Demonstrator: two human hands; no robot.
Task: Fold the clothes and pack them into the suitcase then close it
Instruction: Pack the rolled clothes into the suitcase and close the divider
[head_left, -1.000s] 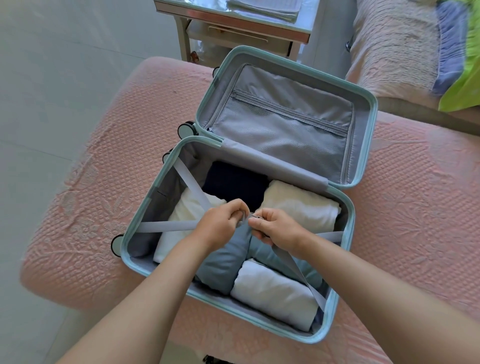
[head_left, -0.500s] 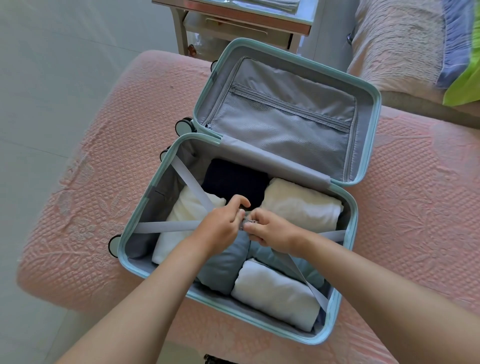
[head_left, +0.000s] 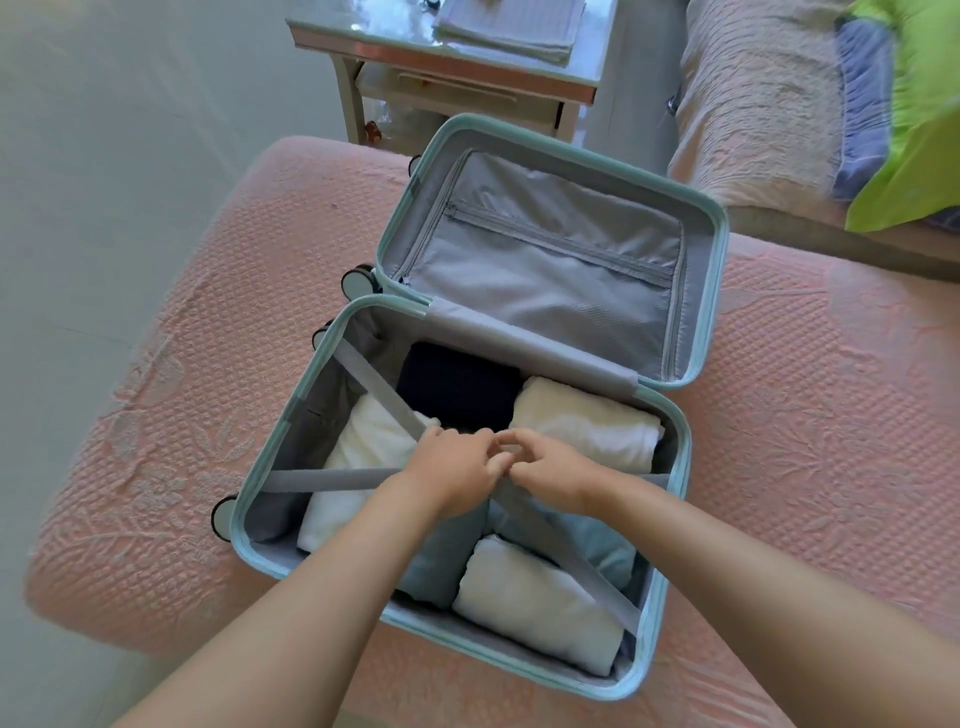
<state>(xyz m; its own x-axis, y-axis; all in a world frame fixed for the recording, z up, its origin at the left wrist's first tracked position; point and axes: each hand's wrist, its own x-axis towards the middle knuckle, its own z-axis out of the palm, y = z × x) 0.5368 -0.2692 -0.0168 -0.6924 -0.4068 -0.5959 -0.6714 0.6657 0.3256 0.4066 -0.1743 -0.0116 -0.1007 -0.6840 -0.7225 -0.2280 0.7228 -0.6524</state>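
Note:
A light blue suitcase (head_left: 249, 499) lies open on a pink bed, its grey-lined lid (head_left: 561, 260) laid back. Inside are folded clothes: a navy piece (head_left: 457, 384), white rolls (head_left: 587, 426) (head_left: 358, 447) (head_left: 535, 608) and a pale blue garment (head_left: 597, 545). Grey packing straps (head_left: 322, 480) cross over them. My left hand (head_left: 452, 473) and my right hand (head_left: 550, 473) meet over the middle, fingers curled on the strap ends where the buckle sits; the buckle itself is hidden by my fingers.
The pink textured bedspread (head_left: 182, 415) surrounds the suitcase. A small bedside table (head_left: 447, 57) with a folded cloth stands beyond it. A second bed with green and blue bedding (head_left: 893, 130) is at the back right. Bare floor (head_left: 104, 130) lies to the left.
My hands have drawn closer together at the strap ends over the clothes. The view has tilted slightly; the suitcase and clothes have stayed put.

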